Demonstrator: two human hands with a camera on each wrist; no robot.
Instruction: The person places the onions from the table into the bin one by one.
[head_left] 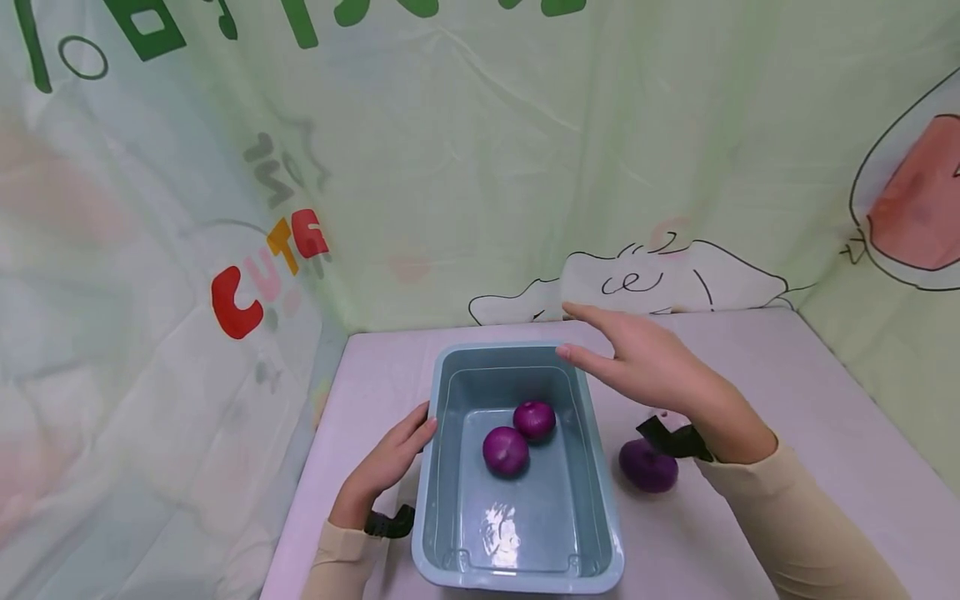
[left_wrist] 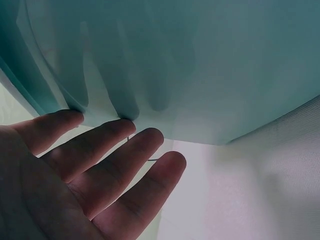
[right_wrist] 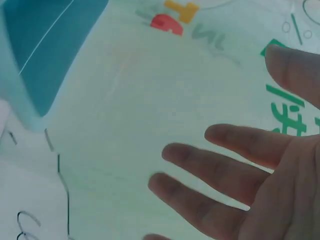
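Observation:
A blue-grey plastic tub (head_left: 517, 533) stands on the table, with two red onions inside it, one (head_left: 506, 452) close against the other (head_left: 535, 421). My left hand (head_left: 390, 462) is at the tub's left side; in the left wrist view its fingers (left_wrist: 150, 150) are nearly straight, tips right at the tub's outer wall (left_wrist: 225, 65). Over the far right corner of the tub, my right hand (head_left: 645, 354) is raised with fingers spread and nothing in it. A third red onion (head_left: 648, 467) lies on the table right of the tub, partly hidden by the right wrist's black strap.
The pale table (head_left: 795, 400) runs back to a hanging sheet (head_left: 450, 183) with printed letters and drawings, and sheets also hang at the left and right. A small pinkish thing (head_left: 670, 418) shows behind the right wrist, mostly hidden.

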